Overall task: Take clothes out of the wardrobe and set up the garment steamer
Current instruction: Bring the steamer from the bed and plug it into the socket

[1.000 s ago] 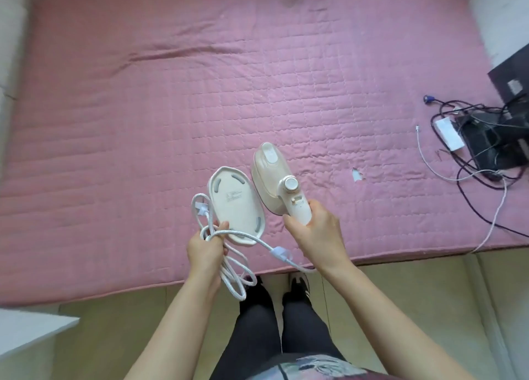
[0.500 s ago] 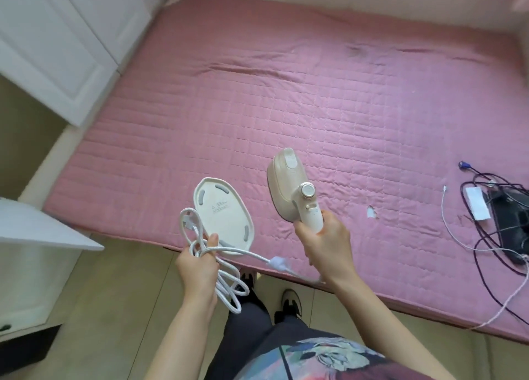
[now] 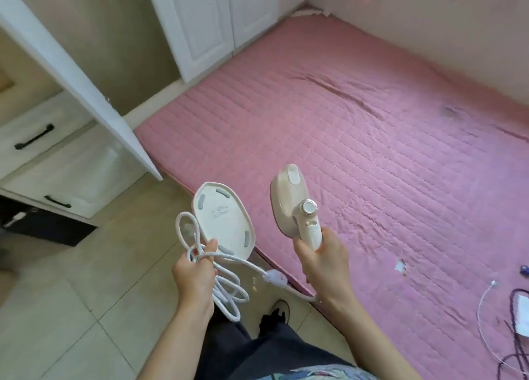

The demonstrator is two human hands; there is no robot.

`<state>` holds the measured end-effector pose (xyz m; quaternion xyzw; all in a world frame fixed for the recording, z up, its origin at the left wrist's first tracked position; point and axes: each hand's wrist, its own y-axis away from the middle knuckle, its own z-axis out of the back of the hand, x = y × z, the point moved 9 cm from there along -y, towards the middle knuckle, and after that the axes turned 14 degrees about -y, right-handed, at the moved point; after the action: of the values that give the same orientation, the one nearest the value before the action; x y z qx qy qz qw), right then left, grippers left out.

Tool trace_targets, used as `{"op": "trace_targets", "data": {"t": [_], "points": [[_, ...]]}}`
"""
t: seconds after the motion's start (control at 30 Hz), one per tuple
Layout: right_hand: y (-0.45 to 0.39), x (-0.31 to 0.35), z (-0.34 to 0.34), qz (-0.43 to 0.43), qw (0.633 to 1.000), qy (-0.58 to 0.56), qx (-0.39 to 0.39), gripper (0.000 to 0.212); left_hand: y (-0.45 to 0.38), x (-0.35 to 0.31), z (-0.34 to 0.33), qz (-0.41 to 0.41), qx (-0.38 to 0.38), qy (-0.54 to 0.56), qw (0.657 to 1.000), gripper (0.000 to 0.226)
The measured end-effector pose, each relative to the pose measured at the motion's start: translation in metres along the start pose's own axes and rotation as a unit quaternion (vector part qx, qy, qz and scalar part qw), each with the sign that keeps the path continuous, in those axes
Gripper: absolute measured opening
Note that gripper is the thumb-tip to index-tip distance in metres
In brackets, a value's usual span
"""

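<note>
in the head view we are standing at the edge of a bed [image 3: 372,127] covered with a pink quilted pad, looking down at both of our hands in the lower middle of the frame.

our right hand [image 3: 322,261] is wrapping closed around the handle of the garment steamer [image 3: 294,205], a cream-coloured handheld unit with a round dial. the steamer is sitting in the centre of the frame, tilting its nose up toward the top of the picture, above the near edge of the bed.

our left hand [image 3: 194,276] is closing on two things at once: the steamer base [image 3: 223,220], a white oval plate with grey pads facing us, with our thumb pressing on its lower rim, and the gathered loops of the white power cord [image 3: 226,292]. the base is sitting just left of the steamer, apart from it. the loops are hanging below our left hand, and one strand is running right, through a pale plug-like piece, to under our right wrist.

the wardrobe [image 3: 206,27] is filling the upper left of the frame with white panelled doors, one door [image 3: 77,76] swinging open. white drawers [image 3: 57,162] with black handles are showing at the left edge. a tangle of cables [image 3: 512,334] is lying on the bed at the lower right. the tiled floor [image 3: 71,308] is taking up the lower left.
</note>
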<state>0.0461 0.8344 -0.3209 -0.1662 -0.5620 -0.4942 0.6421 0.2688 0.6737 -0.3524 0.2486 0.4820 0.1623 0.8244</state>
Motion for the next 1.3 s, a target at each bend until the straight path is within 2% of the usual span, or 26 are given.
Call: {"op": "trace_targets", "data": {"t": [0.3,0.57,0.83,1.03,1.3], "points": [[0.028,0.045,-0.117,0.051,0.991,0.056,0.108,0.022,-0.023,0.025,0.113,0.047,-0.080,0.107,0.990,0.013],[0.078,0.090,-0.249,0.082,0.979,0.065,0.177,0.020,-0.058,0.039,0.246,0.050,-0.150,0.151,0.976,0.007],[0.127,0.127,-0.371,0.112,0.963,0.080,0.232,0.019,-0.102,0.053,0.356,0.055,-0.188,0.181,0.964,0.004],[0.147,0.146,-0.435,0.121,0.955,0.081,0.259,0.017,-0.129,0.063,0.406,0.077,-0.204,0.198,0.955,0.004],[0.130,0.172,-0.508,0.116,0.946,0.096,0.287,0.017,-0.177,0.049,0.442,0.082,-0.234,0.191,0.950,0.008]]}}
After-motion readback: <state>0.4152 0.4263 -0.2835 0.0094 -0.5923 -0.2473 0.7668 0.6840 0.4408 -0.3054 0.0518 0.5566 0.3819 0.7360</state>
